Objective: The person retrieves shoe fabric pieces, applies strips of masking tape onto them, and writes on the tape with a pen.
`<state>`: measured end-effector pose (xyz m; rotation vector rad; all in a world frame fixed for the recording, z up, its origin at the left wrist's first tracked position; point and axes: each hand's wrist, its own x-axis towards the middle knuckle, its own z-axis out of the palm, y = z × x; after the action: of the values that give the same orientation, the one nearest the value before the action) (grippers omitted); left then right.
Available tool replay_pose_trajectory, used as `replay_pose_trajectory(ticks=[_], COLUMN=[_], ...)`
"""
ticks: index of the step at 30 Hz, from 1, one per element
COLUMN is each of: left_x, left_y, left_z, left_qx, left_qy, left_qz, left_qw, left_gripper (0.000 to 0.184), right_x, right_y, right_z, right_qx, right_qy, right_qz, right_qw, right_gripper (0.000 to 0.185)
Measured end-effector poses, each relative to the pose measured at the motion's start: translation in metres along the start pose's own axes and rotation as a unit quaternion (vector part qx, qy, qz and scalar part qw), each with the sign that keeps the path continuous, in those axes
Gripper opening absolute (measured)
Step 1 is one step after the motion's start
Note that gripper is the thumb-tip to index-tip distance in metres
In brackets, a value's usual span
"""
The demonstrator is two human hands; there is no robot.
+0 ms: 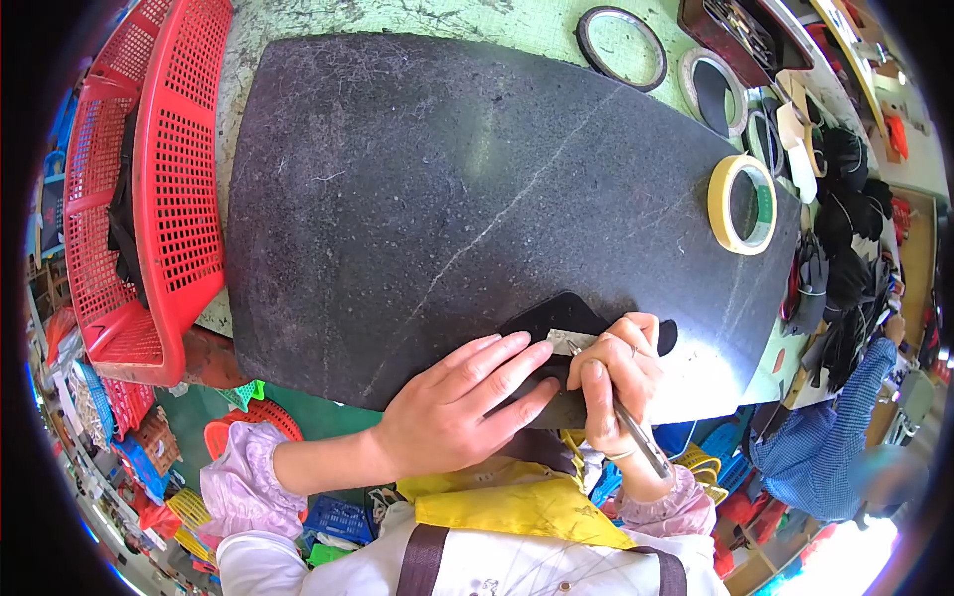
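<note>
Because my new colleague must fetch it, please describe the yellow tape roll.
Find the large dark mat on the green table. Near its right edge, beyond the right hand, lies the tape roll. Unlike the two rings above it, this one is yellow with green lining.

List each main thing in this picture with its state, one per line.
Left hand: palm down, fingers extended
Right hand: closed around the pen
Pen: held slanted
Black piece: partly covered
Dark board: scratched
Yellow tape roll: lying flat
Red basket: holding dark material
Reddish box: open, contents showing
</note>
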<state>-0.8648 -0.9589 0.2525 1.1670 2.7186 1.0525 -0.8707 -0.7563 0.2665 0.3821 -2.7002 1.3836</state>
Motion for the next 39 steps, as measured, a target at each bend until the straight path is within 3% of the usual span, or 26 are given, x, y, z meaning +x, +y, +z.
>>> replay_pose_trajectory(ticks=[15, 39], left_x=[0.002, 0.006], left_y=[0.003, 0.007], left_z=[0.0, 0.005], left_qx=[0.049, 0.06], left_qy=[-0.028, -0.014], left_qz=[-0.005, -0.018], left_qw=[0.998, 0.998], left_gripper=[0.051, 0.053], right_x=[-0.012, -0.011], right_y=[0.005, 0.006], right_z=[-0.013, -0.007], right_qx=[0.033, -0.025], right_qy=[0.018, 0.013], right_qz=[0.015, 0.006], right_qw=[0.999, 1.0], right_gripper=[0.013, 0.012])
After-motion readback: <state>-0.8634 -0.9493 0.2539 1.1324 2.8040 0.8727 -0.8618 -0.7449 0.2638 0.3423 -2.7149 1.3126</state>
